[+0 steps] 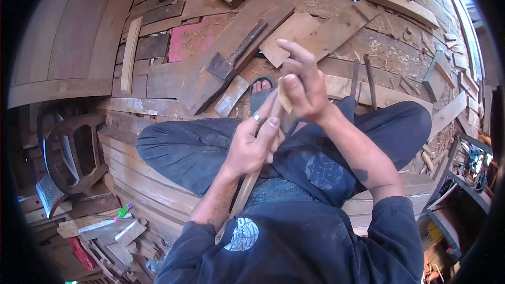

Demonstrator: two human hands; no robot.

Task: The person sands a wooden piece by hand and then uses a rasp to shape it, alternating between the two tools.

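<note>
A long narrow wooden strip runs from my torso up between my hands. My left hand, with a ring on one finger, is wrapped round the strip above my lap. At the strip's upper end, my right hand pinches a small tan piece of what looks like sandpaper between thumb and fingers, and its index finger points up and to the left. The sandpaper touches the strip or lies right beside it; the exact contact is partly hidden by the fingers.
Wooden boards and a saw-like metal blade lie ahead. A panelled door stands at upper left, a curved wooden frame below it. Scraps are piled at lower left. An open dark box is at right.
</note>
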